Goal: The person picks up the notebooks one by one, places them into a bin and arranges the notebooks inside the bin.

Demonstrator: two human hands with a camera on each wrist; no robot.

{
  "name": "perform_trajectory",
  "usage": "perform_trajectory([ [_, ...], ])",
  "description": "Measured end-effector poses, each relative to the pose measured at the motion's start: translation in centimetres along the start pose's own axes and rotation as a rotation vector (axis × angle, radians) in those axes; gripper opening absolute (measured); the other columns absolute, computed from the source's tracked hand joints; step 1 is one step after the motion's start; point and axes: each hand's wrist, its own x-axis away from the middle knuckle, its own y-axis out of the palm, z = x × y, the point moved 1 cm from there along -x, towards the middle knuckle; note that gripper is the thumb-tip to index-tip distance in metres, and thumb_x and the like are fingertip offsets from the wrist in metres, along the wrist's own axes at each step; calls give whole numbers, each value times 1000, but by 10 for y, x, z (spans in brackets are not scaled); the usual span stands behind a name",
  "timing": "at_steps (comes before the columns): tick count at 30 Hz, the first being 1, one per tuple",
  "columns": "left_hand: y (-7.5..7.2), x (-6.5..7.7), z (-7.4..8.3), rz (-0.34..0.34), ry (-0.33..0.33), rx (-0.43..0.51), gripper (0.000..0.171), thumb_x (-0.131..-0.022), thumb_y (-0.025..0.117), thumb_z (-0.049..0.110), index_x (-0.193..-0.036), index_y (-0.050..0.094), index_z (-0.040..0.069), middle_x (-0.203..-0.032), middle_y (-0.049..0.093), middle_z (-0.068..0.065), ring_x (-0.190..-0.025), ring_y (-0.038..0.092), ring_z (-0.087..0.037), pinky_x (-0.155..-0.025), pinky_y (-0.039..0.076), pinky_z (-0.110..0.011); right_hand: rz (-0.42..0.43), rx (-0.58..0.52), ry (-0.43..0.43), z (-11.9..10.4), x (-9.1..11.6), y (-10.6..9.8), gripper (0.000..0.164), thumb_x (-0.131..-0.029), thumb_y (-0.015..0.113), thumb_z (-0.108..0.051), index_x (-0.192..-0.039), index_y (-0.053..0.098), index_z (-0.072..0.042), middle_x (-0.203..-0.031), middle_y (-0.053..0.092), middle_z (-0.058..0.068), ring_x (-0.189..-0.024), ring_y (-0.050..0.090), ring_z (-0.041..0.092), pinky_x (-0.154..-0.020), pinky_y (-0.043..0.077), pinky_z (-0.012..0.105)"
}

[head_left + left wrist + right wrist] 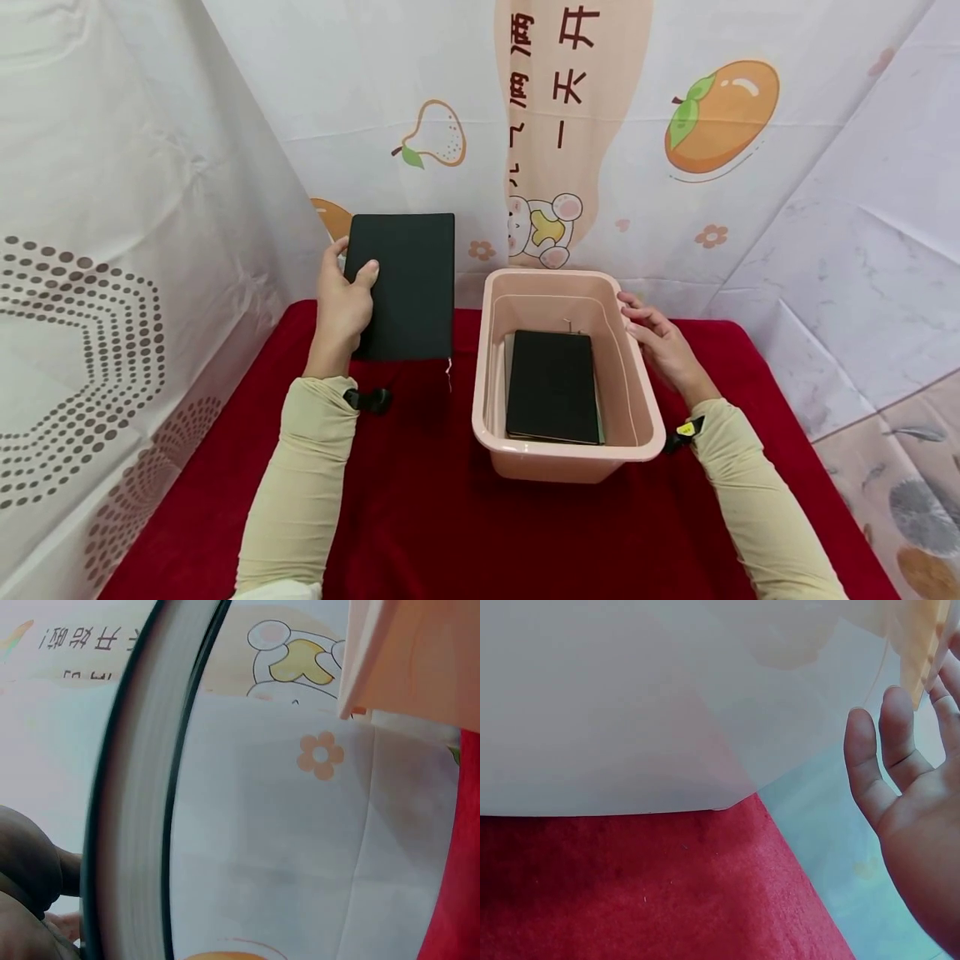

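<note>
My left hand (347, 304) grips a thick hardcover notebook (408, 287) by its left side, thumb across the dark green-black cover. The notebook stands nearly upright above the table, left of the bin, and a thin ribbon dangles from its lower corner. In the left wrist view the page edges of the notebook (146, 780) face the camera. My right hand (663, 346) holds the right rim of a pink plastic bin (570, 467), near its far corner. Inside that bin lies another black notebook (551, 383), flat on something mostly hidden beneath it.
A red cloth (405, 517) covers the table under the bin. Behind the table hangs a white curtain (420, 67) printed with fruit, flowers and writing; the notebook is in front of it. More curtain (97, 167) hangs along the left side.
</note>
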Motion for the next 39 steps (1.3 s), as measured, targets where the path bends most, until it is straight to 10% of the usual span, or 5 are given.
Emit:
perform_trajectory([
  [39,73,1,47,-90,-51,153,59,-106,53,26,-157,22,32,-130,52,-14,-104,61,-28,-94,47,-44,19,-10,-16,3,1,2,29,-106,51,-8,-133,61,-5,-155,43,-8,-140,42,3,-99,52,17],
])
